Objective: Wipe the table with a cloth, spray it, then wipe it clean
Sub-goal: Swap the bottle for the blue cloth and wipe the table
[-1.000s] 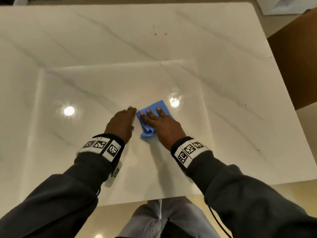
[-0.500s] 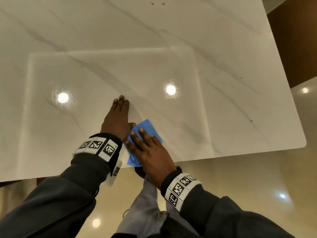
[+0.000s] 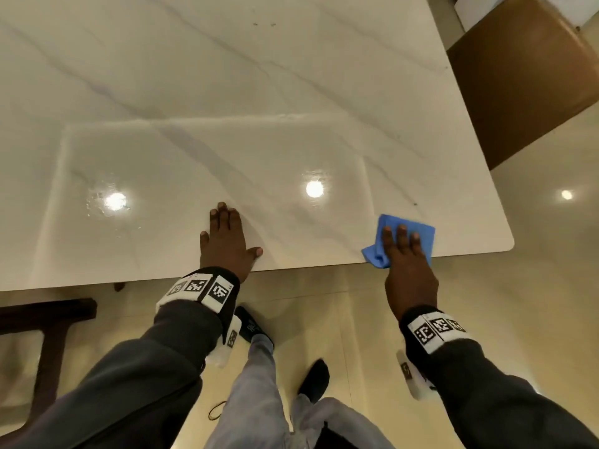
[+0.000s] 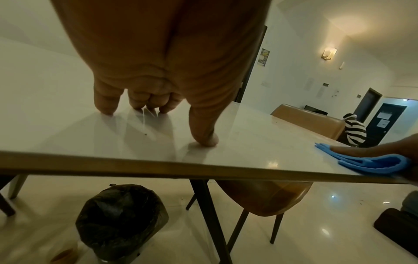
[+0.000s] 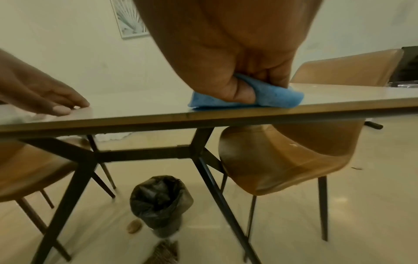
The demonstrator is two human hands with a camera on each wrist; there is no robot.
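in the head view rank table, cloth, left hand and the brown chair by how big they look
1. table
2. brown chair, cut off by the frame
3. left hand
4. cloth, partly hidden under the right hand

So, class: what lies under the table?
Under the table: black legs, a brown chair, a black-bagged bin. The bin's contents are hidden.

the left hand (image 3: 227,243) lay flat, fingers straight and thumb spread, palm down. the right hand (image 3: 405,257) pressed downward, fingers extended and thumb tucked under, both forearms reaching forward.
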